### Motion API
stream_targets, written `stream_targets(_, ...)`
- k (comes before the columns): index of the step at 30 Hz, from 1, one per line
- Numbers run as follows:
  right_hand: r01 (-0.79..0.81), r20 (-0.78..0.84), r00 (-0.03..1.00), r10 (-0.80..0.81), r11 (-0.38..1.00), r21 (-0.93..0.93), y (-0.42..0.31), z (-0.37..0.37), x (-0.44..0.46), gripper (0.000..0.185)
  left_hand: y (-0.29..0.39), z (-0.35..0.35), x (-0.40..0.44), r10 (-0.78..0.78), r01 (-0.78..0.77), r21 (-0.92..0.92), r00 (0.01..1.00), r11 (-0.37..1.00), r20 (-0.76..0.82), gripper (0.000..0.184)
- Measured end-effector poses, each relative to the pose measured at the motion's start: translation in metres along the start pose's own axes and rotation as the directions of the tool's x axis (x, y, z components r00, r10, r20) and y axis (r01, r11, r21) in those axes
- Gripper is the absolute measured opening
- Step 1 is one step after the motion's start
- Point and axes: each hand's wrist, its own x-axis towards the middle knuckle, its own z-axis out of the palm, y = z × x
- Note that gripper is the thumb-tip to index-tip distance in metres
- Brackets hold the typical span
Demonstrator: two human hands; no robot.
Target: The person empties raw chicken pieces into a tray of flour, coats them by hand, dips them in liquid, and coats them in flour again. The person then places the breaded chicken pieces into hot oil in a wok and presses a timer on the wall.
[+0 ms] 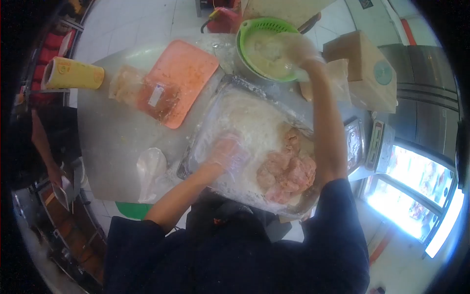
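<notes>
My left hand (228, 152), in a clear plastic glove, is down in the white flour of a large metal tray (183, 161); its fingers are blurred and partly hidden. Pink raw meat pieces (289, 174) lie in a heap on the right side of this tray. Farther back, my right hand (298, 49) is over the right edge of a green strainer (262, 27). That hand is smeared by motion, so its fingers cannot be made out. Cloudy pale liquid (267, 51) shows inside the strainer, which sits in a round metal bowl.
An orange cutting board (191, 63) with a plastic bag (156, 98) lies left of the tray, near a yellow container (78, 73). A cardboard box (360, 63) stands at the back right. At the far left, another person's hand (56, 176) holds something.
</notes>
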Motion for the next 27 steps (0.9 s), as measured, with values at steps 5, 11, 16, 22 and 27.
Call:
stream_targets(5, -0.492, 0.09, 0.859, 0.505, 0.861, -0.131, -0.001, -0.032, -0.06, 0.041, -0.032, 0.096, 0.023, -0.073, 0.07, 0.202, 0.997, 0.977, 0.005, 0.081)
stream_targets(11, -0.601, 0.252, 0.78, 0.572, 0.798, 0.047, 0.009, -0.02, -0.068, 0.047, 0.025, 0.082, 0.024, -0.132, 0.012, 0.382, 0.948, 0.924, 0.289, 0.076)
stream_targets(16, -0.52, 0.174, 0.852, 0.494, 0.759, 0.392, 0.014, -0.022, -0.073, 0.034, 0.035, 0.057, 0.014, -0.111, 0.067, 0.19, 0.967, 0.979, 0.229, 0.075)
stream_targets(22, -0.507, 0.069, 0.767, 0.638, 0.538, 0.673, -0.003, -0.028, -0.083, 0.029, 0.023, 0.032, 0.068, 0.086, -0.11, 0.379, 0.993, 0.919, 0.078, 0.094)
stream_targets(27, -0.442, -0.074, 0.833, 0.548, 0.741, 0.506, -0.001, -0.04, -0.089, 0.03, 0.027, 0.054, 0.048, 0.023, -0.109, 0.306, 0.962, 0.946, 0.273, 0.088)
